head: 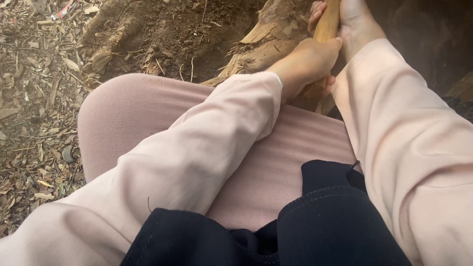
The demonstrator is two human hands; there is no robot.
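My left hand is closed around a wooden handle low on its length, just past my bent knee in pink cloth. My right hand grips the same handle higher up, at the top edge of the view; its fingers curl around the left side of the wood. The handle runs up out of the frame, and its lower end is hidden behind my left hand. Both arms wear pale pink sleeves. Behind the hands lies a split, fibrous tree root or stump.
Loose brown soil fills a dug patch at the top middle. Dry leaves and wood chips cover the ground on the left. A black garment lies across my lap at the bottom.
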